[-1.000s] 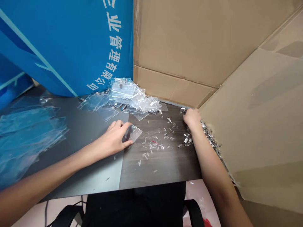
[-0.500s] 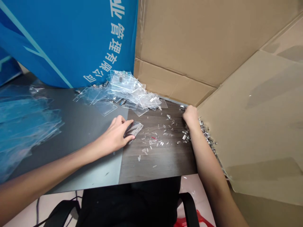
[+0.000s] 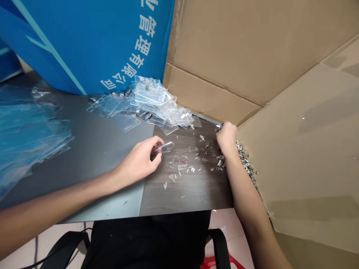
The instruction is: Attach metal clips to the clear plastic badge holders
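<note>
Raised off the surface, our left grip [image 3: 139, 160] is clamped on a clear badge holder [image 3: 166, 147]; our right grip [image 3: 227, 136], curled beside metal clips [image 3: 244, 160], holds we cannot tell what.

The clear plastic badge holder [image 3: 165, 147] I'm pinching looks smooth and glossy, as does the pile of clear plastic holders [image 3: 153, 93] beyond it on the dark wood-grain tabletop [image 3: 190, 190], whose finish is matt. Off that tabletop's right edge, shiny metal clips [image 3: 244, 157] lie against matt brown corrugated cardboard [image 3: 224, 48].
</note>
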Demonstrator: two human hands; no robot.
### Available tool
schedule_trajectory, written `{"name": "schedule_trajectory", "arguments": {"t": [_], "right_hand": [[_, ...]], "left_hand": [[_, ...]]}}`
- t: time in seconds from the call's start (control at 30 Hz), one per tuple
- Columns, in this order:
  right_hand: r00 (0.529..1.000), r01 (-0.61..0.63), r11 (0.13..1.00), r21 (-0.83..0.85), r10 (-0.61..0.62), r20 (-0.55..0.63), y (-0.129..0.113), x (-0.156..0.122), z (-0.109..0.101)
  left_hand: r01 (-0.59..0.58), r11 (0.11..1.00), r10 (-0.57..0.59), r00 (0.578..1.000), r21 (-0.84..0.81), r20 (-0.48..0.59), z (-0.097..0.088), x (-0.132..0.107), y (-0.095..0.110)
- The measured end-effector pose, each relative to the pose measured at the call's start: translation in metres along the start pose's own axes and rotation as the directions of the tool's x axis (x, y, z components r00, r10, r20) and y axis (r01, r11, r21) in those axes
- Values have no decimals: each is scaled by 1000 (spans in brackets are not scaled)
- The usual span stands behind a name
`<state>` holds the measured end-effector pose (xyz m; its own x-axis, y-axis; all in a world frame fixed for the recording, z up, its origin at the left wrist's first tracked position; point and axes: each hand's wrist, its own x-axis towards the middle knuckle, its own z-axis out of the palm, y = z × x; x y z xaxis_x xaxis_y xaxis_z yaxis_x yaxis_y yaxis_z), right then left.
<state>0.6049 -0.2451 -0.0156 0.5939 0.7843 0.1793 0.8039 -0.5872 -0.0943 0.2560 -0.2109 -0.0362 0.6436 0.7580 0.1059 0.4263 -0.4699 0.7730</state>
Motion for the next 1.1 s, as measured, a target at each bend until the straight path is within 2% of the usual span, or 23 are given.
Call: {"name": "schedule_trajectory", "arguments": {"t": [0.1,0.17,0.27,0.33,0.43,0.53,0.6,0.63,0.67,0.73,0.83,0.9,0.97,1.1], "right_hand": [[993,118,985,127,-114,-34,-24,-12,-3],[956,292,878,380,-267,-119,-41,-26,-2],[894,438,688,579,-399,-202,-60,-50,0],[854,496,582,644,-461,-241,-68,-64,0],[790,550,431,716,-546,-278,-75,-81,-3],[690,564,269,781,-673,-266,-79,-94,-8],[629,568,217,794,-736,-249,-81,-100,-10],[618,579,213,787,-744,-253,-83,-103,-11],[623,591,221,776,-735,-265,-84,-104,-10],[675,578,256,775,-685,-276,-85,-106,-9],[760,460,301,836,-619,-196,-86,-105,-4],[767,393,295,871,-627,-133,-86,-104,-2],[749,358,281,890,-656,-94,-86,-103,0],[739,355,284,891,-669,-81,-85,-103,1]], "left_hand": [[110,968,-105,994,-225,32,-3,3,4],[226,884,-183,973,-409,141,-5,5,5],[366,710,-191,923,-602,335,-7,9,8],[412,656,-143,891,-632,432,-8,11,8],[469,633,-76,829,-616,554,-7,12,5],[515,608,-84,799,-604,596,-7,13,3],[510,603,-100,811,-613,577,-8,12,3],[497,604,-105,825,-623,556,-9,12,3],[478,603,-114,844,-639,524,-9,12,3],[429,589,-154,892,-685,426,-9,12,4],[315,566,-247,946,-762,208,-6,14,4],[222,589,-265,962,-777,74,-3,15,3],[139,623,-229,973,-770,-9,-1,15,2],[77,647,-140,990,-759,-19,1,14,0]]}}
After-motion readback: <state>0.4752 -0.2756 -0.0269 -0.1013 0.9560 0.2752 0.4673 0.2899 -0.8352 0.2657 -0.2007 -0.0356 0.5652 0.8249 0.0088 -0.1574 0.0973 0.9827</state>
